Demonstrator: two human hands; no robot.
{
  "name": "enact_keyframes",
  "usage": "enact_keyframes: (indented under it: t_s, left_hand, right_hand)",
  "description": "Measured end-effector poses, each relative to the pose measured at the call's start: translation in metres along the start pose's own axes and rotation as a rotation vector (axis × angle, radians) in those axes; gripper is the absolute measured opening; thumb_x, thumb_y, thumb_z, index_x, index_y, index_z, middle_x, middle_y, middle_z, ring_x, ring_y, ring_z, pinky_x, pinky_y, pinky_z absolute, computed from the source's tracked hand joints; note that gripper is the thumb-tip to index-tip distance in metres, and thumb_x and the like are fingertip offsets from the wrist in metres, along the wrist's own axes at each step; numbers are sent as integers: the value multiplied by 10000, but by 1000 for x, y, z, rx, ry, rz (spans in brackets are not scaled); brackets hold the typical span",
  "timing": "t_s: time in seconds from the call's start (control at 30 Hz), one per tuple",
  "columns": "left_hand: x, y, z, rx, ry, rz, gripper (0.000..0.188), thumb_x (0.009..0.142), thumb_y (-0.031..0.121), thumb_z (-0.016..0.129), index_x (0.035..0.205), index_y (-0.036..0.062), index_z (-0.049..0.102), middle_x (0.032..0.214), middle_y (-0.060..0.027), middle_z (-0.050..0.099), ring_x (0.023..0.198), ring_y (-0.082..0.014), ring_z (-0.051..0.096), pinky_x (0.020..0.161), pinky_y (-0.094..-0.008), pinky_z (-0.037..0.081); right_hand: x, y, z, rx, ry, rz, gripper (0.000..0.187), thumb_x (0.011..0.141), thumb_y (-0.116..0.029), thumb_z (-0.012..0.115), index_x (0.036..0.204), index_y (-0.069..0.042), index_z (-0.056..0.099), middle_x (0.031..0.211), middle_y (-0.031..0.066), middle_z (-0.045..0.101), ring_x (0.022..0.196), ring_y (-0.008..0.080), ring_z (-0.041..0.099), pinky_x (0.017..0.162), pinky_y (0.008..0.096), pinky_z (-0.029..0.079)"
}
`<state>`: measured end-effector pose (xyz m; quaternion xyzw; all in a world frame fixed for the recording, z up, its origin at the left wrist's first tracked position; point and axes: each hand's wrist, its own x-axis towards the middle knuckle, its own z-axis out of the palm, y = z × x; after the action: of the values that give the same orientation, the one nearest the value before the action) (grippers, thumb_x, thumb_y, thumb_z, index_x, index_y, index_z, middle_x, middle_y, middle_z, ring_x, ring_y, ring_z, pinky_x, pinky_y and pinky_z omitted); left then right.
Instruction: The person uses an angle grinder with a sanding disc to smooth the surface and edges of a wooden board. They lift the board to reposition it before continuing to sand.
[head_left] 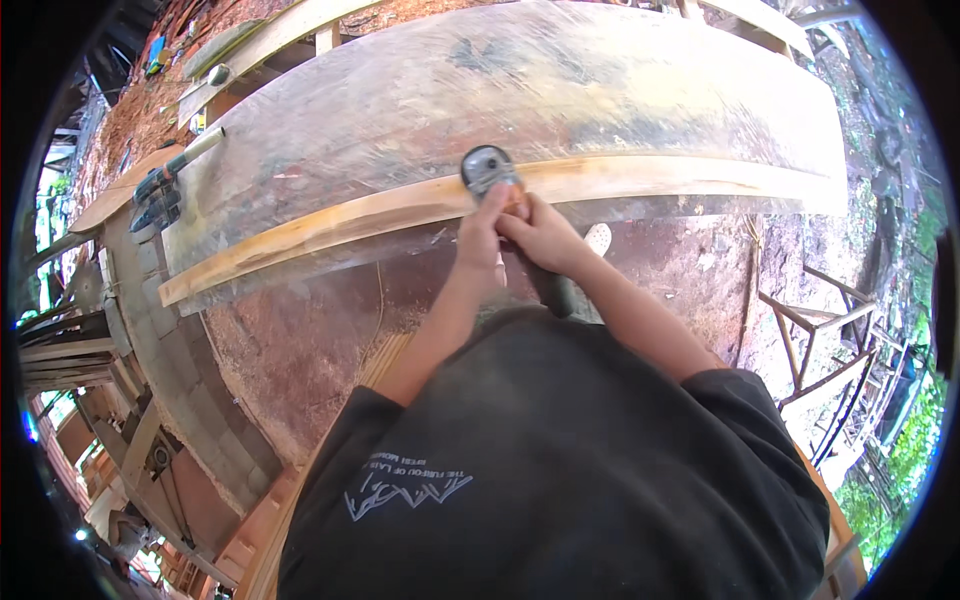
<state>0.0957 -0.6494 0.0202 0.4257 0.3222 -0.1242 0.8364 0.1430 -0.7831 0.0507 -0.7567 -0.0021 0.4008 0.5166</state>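
A long, narrow wooden board (pixel 370 213) lies lengthwise along the near edge of a wide, dusty worktable (pixel 400 120). Over the middle of this board is the round head of an angle grinder (pixel 484 165), its dark handle end pointing back toward my body. My left hand (pixel 481 238) is closed around the front of the grinder, thumb forward. Beside it my right hand (pixel 546 236) wraps the grinder's body just behind the head. The hands touch each other. The grinder's underside is hidden, so contact with the wood cannot be told.
At the table's left end rests a dark power tool with a pale tube (pixel 175 180). A wooden frame (pixel 815 320) stands on the right. Grey blocks (pixel 190 370) form a low edge on the left, near stacked timber (pixel 70 350). Reddish floor (pixel 310 350) shows below the table.
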Motion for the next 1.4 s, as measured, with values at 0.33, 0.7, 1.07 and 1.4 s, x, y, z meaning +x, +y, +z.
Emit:
enact_keyframes:
  t_s: [0.33, 0.7, 1.07, 1.4]
  left_hand:
    - [-53, 52, -106, -202, 221, 102, 524, 1050, 510, 508, 1303, 66, 623, 1237, -94, 668, 1119, -223, 656, 976, -413, 535]
    - [-3, 3, -20, 317, -209, -246, 492, 1051, 468, 536, 1309, 57, 618, 1214, -104, 684, 997, -230, 687, 823, -390, 563]
    - [164, -21, 162, 1200, -41, 583, 534, 1074, 363, 456, 988, -81, 739, 1011, -201, 733, 1003, -289, 685, 877, -366, 504]
    - [227, -160, 366, 1693, 327, 691, 532, 1024, 445, 442, 1118, 31, 762, 1562, -278, 388, 1442, -468, 331, 1212, -629, 187]
  right_hand:
    - [27, -66, 120, -248, -134, -189, 615, 824, -378, 708, 1246, 55, 595, 1017, 273, 728, 966, 412, 726, 858, 476, 570]
    - [-20, -5, -14, -336, 260, 39, 378, 736, -318, 754, 1031, -84, 732, 981, 187, 746, 936, 368, 730, 821, 454, 590]
    - [-73, 112, -292, -123, 719, 343, 462, 673, -342, 797, 895, 55, 718, 788, 210, 714, 755, 329, 732, 698, 410, 581]
    - [-107, 186, -493, -30, 840, 419, 488, 664, -323, 806, 919, 84, 718, 829, 210, 720, 779, 312, 726, 716, 395, 574]
